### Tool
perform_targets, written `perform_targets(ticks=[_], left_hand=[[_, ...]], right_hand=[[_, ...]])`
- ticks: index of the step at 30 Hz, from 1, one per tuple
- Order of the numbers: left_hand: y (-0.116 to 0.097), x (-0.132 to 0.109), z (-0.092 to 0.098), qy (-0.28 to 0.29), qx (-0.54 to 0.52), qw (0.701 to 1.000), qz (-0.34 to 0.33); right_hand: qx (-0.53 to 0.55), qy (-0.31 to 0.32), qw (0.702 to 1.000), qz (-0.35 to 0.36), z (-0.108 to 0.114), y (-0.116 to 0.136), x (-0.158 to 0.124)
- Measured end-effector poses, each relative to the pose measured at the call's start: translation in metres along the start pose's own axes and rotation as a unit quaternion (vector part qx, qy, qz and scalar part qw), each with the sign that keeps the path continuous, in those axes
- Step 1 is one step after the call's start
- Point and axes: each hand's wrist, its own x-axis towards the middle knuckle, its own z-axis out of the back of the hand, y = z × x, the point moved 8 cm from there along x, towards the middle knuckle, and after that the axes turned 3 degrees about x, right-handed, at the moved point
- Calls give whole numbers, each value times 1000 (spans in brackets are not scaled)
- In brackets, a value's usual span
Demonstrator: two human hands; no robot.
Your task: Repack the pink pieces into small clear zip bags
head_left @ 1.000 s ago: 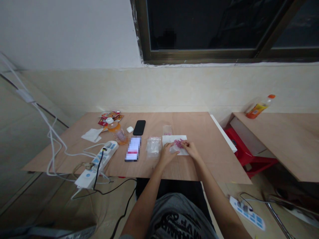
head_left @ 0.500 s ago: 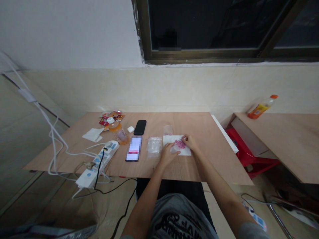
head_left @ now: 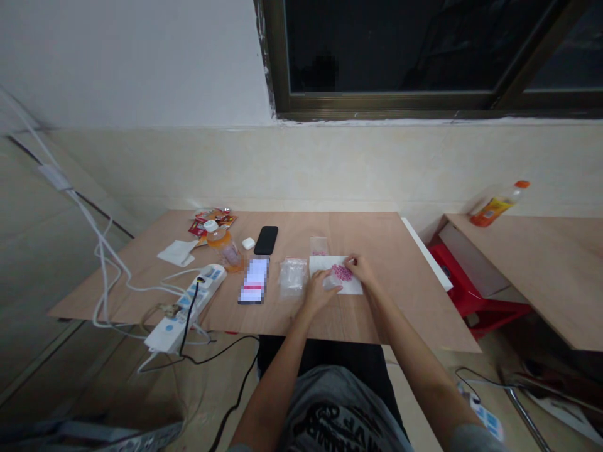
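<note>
Right hand (head_left: 360, 269) has shifted just behind the pink beads (head_left: 342, 272), its finger state I cannot tell, while left hand (head_left: 318, 292) grasps a clear bag (head_left: 330, 282) beside them; the beads seem light, slippery, best pinched singly

Over the last second the right hand (head_left: 362, 269) has moved off the pink beads (head_left: 342, 272) to the far right corner of the white sheet (head_left: 353, 287), where its fingertips now sit. The bead heap, partly covered by those fingers one second ago, is now fully exposed. The head camera has drifted slightly, so the table (head_left: 377, 238) appears a little further right in view.
</note>
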Motion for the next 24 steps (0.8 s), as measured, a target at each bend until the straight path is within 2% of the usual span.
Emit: perform_targets(ticks=[5, 8, 13, 24], left_hand=[[1, -1, 0, 4, 0, 1000, 14], [3, -1, -1, 5, 1, 1000, 24], [4, 0, -3, 7, -1, 1000, 15], [2, 0, -2, 14, -8, 1000, 14]], right_hand=[[183, 18, 982, 36, 0, 7, -25], [238, 46, 969, 38, -7, 11, -41], [262, 77, 961, 38, -17, 17, -53], [288, 123, 948, 55, -25, 24, -55]])
